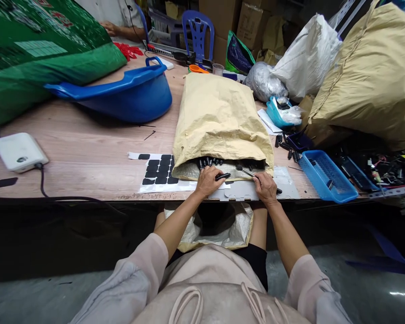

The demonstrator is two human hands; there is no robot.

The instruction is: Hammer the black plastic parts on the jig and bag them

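Black pieces (207,162) remain in the sack (219,108) at twelve o'clock; left hand (207,182) grips a tube (222,177), right hand (266,186) a rod (247,171).

A pinkish-beige top (219,268) with looped cords (200,300) meets black shorts (257,265).

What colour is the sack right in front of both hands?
The sack is pale yellowish tan, best seen in the head view.

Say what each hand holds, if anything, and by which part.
The right hand grips a slim tool between its two ends. The left hand holds a black cylinder, apparently near its hidden end.
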